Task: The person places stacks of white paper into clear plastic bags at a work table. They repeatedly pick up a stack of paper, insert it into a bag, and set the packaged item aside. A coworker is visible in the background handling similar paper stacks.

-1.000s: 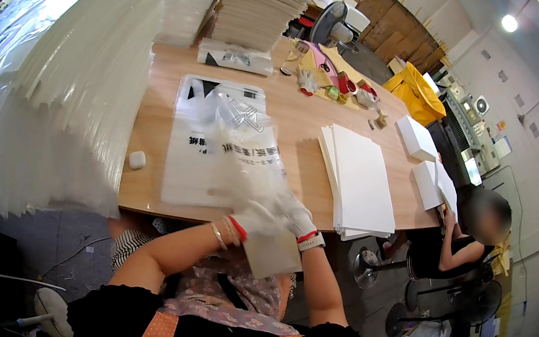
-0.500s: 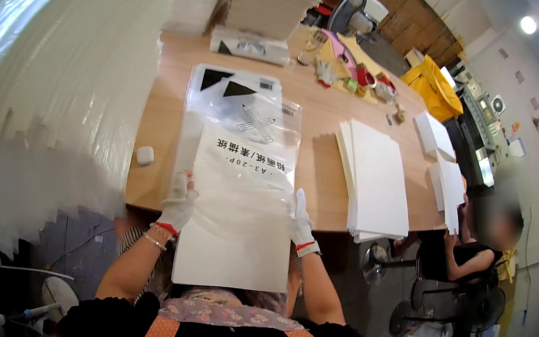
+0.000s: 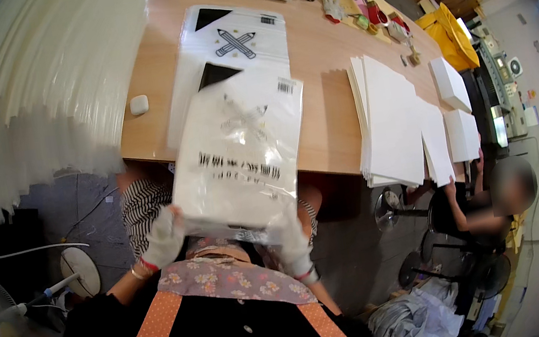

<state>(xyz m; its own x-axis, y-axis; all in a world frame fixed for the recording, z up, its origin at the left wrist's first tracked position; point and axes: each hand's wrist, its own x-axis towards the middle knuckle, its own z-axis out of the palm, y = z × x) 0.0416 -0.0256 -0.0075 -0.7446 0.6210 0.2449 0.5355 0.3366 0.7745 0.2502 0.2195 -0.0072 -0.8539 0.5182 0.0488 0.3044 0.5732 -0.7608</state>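
Observation:
A clear plastic bag [image 3: 232, 174] with black print and crossed pencils holds a stack of white paper. It slants from the table's near edge toward my lap. My left hand [image 3: 166, 238], in a white glove, is closed on its near left corner. At the near right corner my right hand [image 3: 290, 241], also gloved, is smeared by motion and its fingers do not show clearly. The bag's near end crumples between the hands. Under its far part lies a pile of similar flat bags [image 3: 266, 48] on the wooden table [image 3: 324, 92].
White paper stacks [image 3: 386, 117] overhang the table's right side, where a co-worker [image 3: 471, 209] handles sheets beside white blocks [image 3: 463, 131]. Plastic sheeting [image 3: 66, 93] hangs at left. A small white case [image 3: 138, 105], tape rolls [image 3: 376, 13] and a yellow bag [image 3: 449, 33] are around.
The paper stuck out of the bag toward me; now the bag encloses it down to the near end. Both hands have moved to the bag's near corners. My view has shifted.

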